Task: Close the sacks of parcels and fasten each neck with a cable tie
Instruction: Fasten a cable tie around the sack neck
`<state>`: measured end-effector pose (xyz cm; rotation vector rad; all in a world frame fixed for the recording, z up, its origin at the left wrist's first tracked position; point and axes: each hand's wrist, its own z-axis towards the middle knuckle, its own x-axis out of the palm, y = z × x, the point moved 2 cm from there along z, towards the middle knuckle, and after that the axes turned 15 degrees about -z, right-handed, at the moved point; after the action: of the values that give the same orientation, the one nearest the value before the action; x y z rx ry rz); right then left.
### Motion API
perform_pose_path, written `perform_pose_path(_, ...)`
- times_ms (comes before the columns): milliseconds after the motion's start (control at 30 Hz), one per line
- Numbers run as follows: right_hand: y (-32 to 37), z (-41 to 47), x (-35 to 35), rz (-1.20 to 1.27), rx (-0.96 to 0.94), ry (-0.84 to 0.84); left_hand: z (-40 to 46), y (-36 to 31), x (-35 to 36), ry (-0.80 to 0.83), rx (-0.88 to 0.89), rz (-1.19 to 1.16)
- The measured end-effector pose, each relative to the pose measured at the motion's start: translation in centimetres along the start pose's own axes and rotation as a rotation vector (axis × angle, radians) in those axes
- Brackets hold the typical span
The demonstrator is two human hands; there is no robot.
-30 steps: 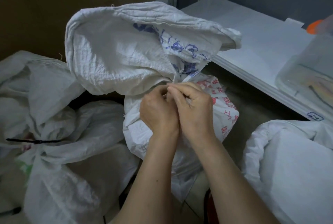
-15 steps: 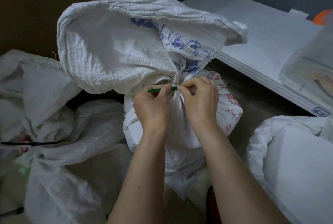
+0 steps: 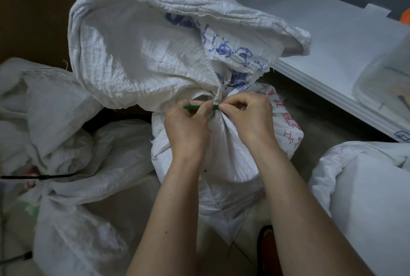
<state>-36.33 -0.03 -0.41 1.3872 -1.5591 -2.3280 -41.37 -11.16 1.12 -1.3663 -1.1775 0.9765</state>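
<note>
Change: over the last second my two hands had gone from bunched together at the sack's neck to slightly parted, and a green tie tail had come out to the left between them; the view had also drifted a little lower on the sack.
Left hand: my left hand [image 3: 187,130] sat at the gathered neck, fingers curled and pinching the green cable tie [image 3: 195,107] by its free tail, which stuck out toward the left.
Right hand: my right hand [image 3: 248,118] was just beside it, fingers curled and clamped on the tie's other end, right against the neck; the two hands were near but not touching.
Sack: the white woven sack [image 3: 226,156] stood on the floor between my forearms, its neck drawn into tight pleats under the tie, red print on its right flank.
Sack top: the loose mouth [image 3: 155,49] above the tie flopped up and back, blue print showing on its right folds.
Tie: I could not tell how far the loop had been drawn in, as my fingers hid it.
Left of floor: another white sack [image 3: 73,220] lay there, its neck already cinched by a black cable tie [image 3: 37,177].
Right of floor: a third white sack [image 3: 366,198] sat by the lower right edge of view.
Shelf: a white shelf [image 3: 321,38] ran behind at the upper right, with a clear plastic bin [image 3: 386,80] at its right end.
</note>
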Motion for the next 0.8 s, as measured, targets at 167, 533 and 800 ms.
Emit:
perform_pose_path(167,0.1,0.2,0.7,-0.011,-0.022,0.024,0.0,-0.3,0.0,0.009,0.014,0.052)
perform_pose_path(533,0.0,0.9,1.8,-0.066,-0.089,-0.052,-0.1,-0.1,0.6,0.103,-0.074,0.108)
perform_pose_path(800,-0.5,1.0,1.0,-0.005,-0.087,-0.083,-0.8,-0.2,1.4,0.078,-0.075,0.072)
